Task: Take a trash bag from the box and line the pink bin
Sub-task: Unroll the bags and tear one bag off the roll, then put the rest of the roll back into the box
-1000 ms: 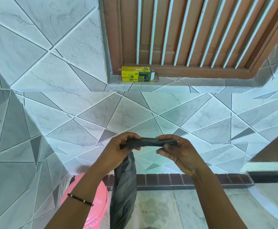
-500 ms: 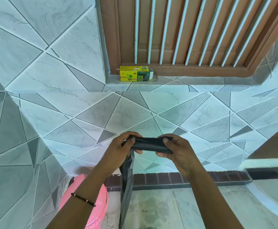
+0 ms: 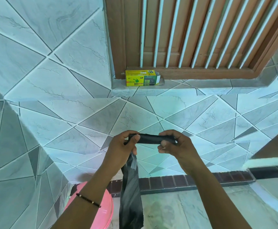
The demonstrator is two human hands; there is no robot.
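Where the tiled wall [image 3: 68, 113] meets the sill [image 3: 201, 87], the box [image 3: 142, 78] rests.

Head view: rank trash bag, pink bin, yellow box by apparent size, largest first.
1. trash bag and pink bin: look alike; bin cut off by frame and arm, so unranked.
2. yellow box: smallest, though farthest away on the sill.

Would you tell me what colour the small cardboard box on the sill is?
Yellow and green cardboard box; head view.

L hand [image 3: 120, 148] & R hand [image 3: 176, 147] raised together, fingers curled — both pinching
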